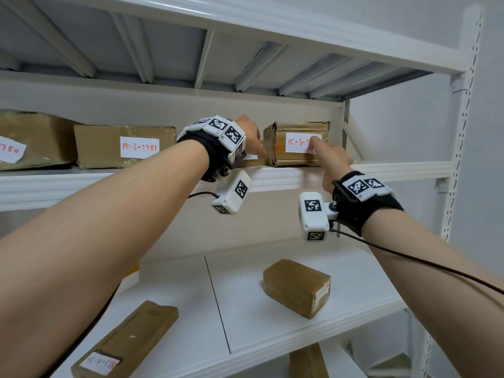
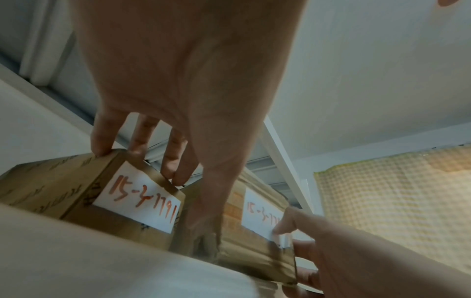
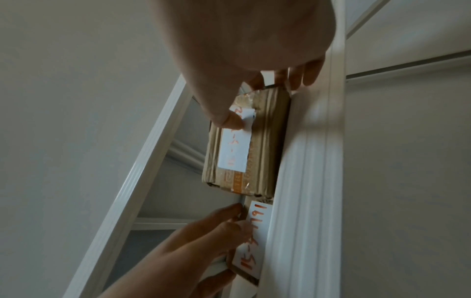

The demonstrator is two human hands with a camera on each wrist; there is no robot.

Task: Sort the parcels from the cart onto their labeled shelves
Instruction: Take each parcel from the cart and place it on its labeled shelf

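**Head view: both hands up at two parcels on the upper shelf**

Head view: left hand (image 1: 246,132) raised to the upper shelf (image 1: 275,177), largely hiding a low parcel (image 1: 249,159) behind it. Fingers straight and spread, tips resting on that parcel's top edge, as seen from the left wrist. White label there reading 15-3-7791 (image 2: 139,198). Thumb running down between this parcel and its neighbour on the right.

Right hand (image 1: 334,165) at the taller right-end box (image 1: 297,144), standing at the shelf's front edge, close beside the low parcel. Index fingertip pressed flat on the right end of its white label (image 1: 300,143), covering the last digits; only 15-3-7 readable. Thumb below the label against the box face; other fingers loosely curled near the lower right corner, gripping nothing that can be made out.

Further left on the same shelf, a box marked 15-3-7781 (image 1: 124,145) and a larger wrapped parcel (image 1: 32,139), label partly cut off. On the lower shelf (image 1: 245,317), a brown box (image 1: 297,287) lying angled, and a long flat parcel (image 1: 125,339) near the front edge.
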